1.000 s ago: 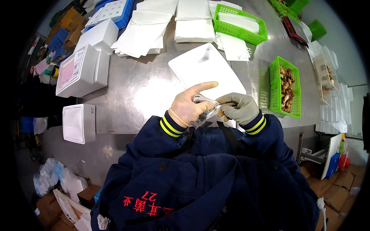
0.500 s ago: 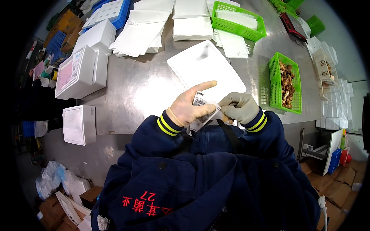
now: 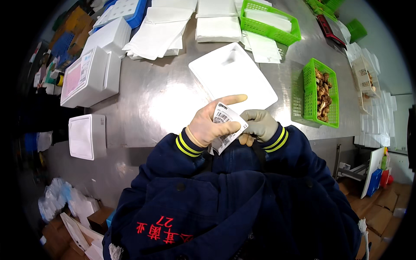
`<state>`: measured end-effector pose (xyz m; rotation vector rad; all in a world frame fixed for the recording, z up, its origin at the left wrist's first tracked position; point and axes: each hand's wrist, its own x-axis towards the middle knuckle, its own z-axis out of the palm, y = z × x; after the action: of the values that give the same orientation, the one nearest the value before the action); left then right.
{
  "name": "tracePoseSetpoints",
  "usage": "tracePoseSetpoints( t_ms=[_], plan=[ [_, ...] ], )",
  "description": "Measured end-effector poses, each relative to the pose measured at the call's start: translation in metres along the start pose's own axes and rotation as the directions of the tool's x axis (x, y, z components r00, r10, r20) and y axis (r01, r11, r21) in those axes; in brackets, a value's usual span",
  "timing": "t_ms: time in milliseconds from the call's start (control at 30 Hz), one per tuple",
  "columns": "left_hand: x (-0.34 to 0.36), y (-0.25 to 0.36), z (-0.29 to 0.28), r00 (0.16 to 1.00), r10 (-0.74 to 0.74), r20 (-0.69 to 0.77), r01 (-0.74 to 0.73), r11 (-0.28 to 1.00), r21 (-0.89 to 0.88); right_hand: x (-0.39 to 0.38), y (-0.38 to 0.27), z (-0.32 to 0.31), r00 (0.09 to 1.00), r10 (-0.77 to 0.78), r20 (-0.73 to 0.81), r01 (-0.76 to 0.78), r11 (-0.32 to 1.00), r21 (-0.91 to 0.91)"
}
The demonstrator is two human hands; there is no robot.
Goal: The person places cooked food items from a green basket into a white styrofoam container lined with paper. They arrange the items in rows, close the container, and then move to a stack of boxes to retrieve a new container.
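My left hand [image 3: 207, 125], in a thin cream glove, grips a white barcode label [image 3: 223, 115] between thumb and palm, its index finger stretched out to the right. At the label's right corner, my right hand [image 3: 262, 125] in a greyish glove has its fingers curled and pinched on the edge; its fingertips are partly hidden behind the label. Just beyond both hands a shallow white foam box [image 3: 211, 68] lies on the metal table [image 3: 145, 99].
To the right stands a green basket [image 3: 308, 86] of brown mushrooms [image 3: 323, 93]. White sheets [image 3: 158, 32] lie in stacks at the back, beside another green basket [image 3: 271, 29]. Closed foam boxes [image 3: 89, 78] stand on the left. A red-edged scale [image 3: 331, 31] sits far right.
The label has tilted and shows more of its printed face. My right hand has shifted slightly left, with its fingers behind the label's edge. The left hand has barely moved.
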<state>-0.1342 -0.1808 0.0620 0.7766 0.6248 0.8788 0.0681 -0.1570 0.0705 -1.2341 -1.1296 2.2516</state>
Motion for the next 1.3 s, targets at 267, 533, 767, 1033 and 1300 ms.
tracePoseSetpoints(
  t_ms=[267,533,767,1033,1300],
  plan=[
    [-0.016,-0.013,0.020,0.940,0.243,-0.238,-0.240,0.970,0.040,0.019,0.019,-0.005,0.952,0.073,0.297,-0.114,0.986,0.125],
    [-0.037,-0.050,0.019,0.815,0.239,-0.527,-0.230,0.970,0.084,0.022,0.029,-0.059,0.801,-0.477,0.363,0.495,0.185,-0.849],
    [-0.035,-0.078,0.062,0.545,0.831,0.114,-0.148,-0.038,0.988,0.051,0.075,-0.127,0.901,-0.337,0.272,0.183,-0.273,-0.944],
    [-0.043,-0.094,0.086,0.539,0.838,0.086,0.040,-0.127,0.991,0.051,0.043,-0.109,0.803,-0.415,0.428,0.470,0.000,-0.883],
    [-0.011,-0.111,0.080,0.336,0.673,-0.659,-0.148,0.728,0.669,0.015,0.003,-0.084,0.880,-0.355,0.317,0.441,0.357,-0.824]
  ],
)
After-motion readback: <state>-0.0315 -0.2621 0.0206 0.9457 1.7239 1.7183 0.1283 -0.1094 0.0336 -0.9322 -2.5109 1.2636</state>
